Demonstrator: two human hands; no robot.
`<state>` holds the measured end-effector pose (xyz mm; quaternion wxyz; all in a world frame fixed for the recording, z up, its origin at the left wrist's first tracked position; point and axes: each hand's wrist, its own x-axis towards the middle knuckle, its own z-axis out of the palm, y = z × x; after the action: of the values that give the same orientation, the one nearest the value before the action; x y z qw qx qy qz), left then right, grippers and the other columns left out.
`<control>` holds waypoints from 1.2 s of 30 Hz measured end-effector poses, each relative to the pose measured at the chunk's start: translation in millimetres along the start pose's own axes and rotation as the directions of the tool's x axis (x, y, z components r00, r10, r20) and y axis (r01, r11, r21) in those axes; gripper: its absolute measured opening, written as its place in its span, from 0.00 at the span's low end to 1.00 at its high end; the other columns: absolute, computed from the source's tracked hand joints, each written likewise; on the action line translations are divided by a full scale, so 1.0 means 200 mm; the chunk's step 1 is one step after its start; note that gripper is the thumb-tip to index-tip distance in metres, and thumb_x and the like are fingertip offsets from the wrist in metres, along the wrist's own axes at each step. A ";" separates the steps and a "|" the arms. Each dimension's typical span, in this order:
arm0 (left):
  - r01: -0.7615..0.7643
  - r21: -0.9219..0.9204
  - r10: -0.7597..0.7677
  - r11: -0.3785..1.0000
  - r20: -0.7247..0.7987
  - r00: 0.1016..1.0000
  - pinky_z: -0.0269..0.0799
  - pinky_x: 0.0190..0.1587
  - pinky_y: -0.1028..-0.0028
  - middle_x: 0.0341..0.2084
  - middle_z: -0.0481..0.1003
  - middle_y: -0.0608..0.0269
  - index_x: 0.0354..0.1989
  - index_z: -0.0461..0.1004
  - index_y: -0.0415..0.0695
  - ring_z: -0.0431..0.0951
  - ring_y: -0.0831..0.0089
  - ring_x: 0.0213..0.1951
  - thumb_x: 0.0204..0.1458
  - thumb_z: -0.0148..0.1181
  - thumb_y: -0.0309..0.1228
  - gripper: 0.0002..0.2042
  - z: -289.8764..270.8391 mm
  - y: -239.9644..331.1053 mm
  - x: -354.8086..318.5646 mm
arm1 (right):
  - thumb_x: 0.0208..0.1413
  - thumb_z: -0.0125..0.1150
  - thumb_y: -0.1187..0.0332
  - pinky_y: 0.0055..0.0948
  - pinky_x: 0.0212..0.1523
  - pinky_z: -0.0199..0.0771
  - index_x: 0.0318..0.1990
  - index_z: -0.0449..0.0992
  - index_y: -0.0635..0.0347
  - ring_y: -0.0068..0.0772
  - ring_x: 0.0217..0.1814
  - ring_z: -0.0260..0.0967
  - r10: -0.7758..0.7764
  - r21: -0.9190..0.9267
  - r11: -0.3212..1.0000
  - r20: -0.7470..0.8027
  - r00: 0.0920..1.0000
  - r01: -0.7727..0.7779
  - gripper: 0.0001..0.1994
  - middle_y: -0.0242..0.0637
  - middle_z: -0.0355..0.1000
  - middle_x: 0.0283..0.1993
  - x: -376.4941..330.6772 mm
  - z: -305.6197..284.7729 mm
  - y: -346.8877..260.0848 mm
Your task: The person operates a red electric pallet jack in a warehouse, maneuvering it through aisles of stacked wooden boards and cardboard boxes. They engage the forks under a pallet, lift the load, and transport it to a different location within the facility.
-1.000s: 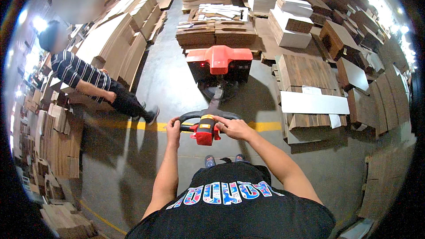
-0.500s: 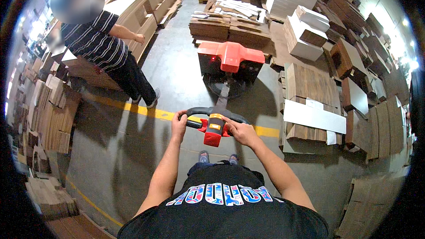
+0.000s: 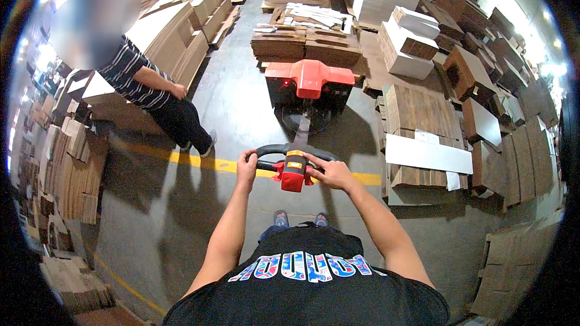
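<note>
In front of me stands an electric pallet truck (image 3: pixel 309 77) with a red cover and a small red light. Its tiller handle (image 3: pixel 294 166), a black loop with a red and black control head, reaches back toward me. My left hand (image 3: pixel 246 172) is wrapped round the left end of the loop. My right hand (image 3: pixel 333 173) is closed on the right side, its fingers reaching to the control head. Right beyond the truck lies a stack of brown cardboard sheets (image 3: pixel 305 45) topped with white strips; the truck's forks are hidden.
A person in a striped shirt (image 3: pixel 142 75) stands at the left beside long board stacks (image 3: pixel 175 39). Strapped cardboard with a white sheet (image 3: pixel 429 154) lies close on the right. More cardboard stacks (image 3: pixel 72 169) line the left. A yellow floor line (image 3: pixel 226 165) crosses beneath the handle.
The other person has leaned or stepped slightly nearer, their arm lower in view. The handle's control head sits a little higher in the picture. Both my hands keep their hold.
</note>
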<state>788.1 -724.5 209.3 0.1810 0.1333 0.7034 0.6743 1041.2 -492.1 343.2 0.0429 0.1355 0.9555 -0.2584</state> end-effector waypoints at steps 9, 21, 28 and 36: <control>0.080 -0.046 -0.081 0.996 -0.024 0.996 0.72 0.56 0.69 0.43 0.80 0.61 0.51 0.79 0.40 0.77 0.71 0.48 0.61 0.59 0.34 0.15 0.15 0.07 0.12 | 0.66 0.37 0.24 0.47 0.62 0.75 0.73 0.67 0.18 0.58 0.64 0.75 0.081 0.231 0.970 -0.001 0.997 -0.078 0.33 0.47 0.78 0.62 0.15 -0.06 0.15; 0.096 0.029 -0.097 0.995 0.014 0.995 0.74 0.38 0.70 0.40 0.78 0.67 0.54 0.78 0.50 0.76 0.74 0.39 0.64 0.59 0.43 0.16 0.11 0.07 0.14 | 0.67 0.38 0.26 0.45 0.60 0.76 0.70 0.73 0.23 0.56 0.62 0.76 0.090 0.298 0.951 -0.008 0.996 -0.084 0.33 0.49 0.79 0.60 0.18 -0.07 0.14; 0.103 0.037 -0.104 0.994 0.024 0.994 0.75 0.40 0.69 0.43 0.78 0.67 0.55 0.78 0.50 0.77 0.74 0.40 0.64 0.59 0.43 0.17 0.12 0.14 0.16 | 0.67 0.38 0.26 0.47 0.59 0.76 0.69 0.73 0.22 0.58 0.61 0.76 0.076 0.253 0.966 -0.059 0.995 -0.059 0.32 0.49 0.79 0.59 0.21 -0.05 0.18; 0.052 -0.056 -0.054 0.997 -0.035 0.998 0.68 0.31 0.75 0.31 0.75 0.70 0.50 0.80 0.45 0.71 0.79 0.29 0.62 0.59 0.35 0.13 0.12 0.16 0.14 | 0.67 0.40 0.27 0.47 0.60 0.76 0.69 0.73 0.20 0.58 0.61 0.76 0.111 0.287 0.953 -0.019 0.994 -0.101 0.31 0.49 0.79 0.59 0.18 -0.09 0.10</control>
<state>771.8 -690.2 239.5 0.1895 0.0972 0.6911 0.6907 1011.6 -457.9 343.0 0.0200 0.1957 0.9002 -0.3885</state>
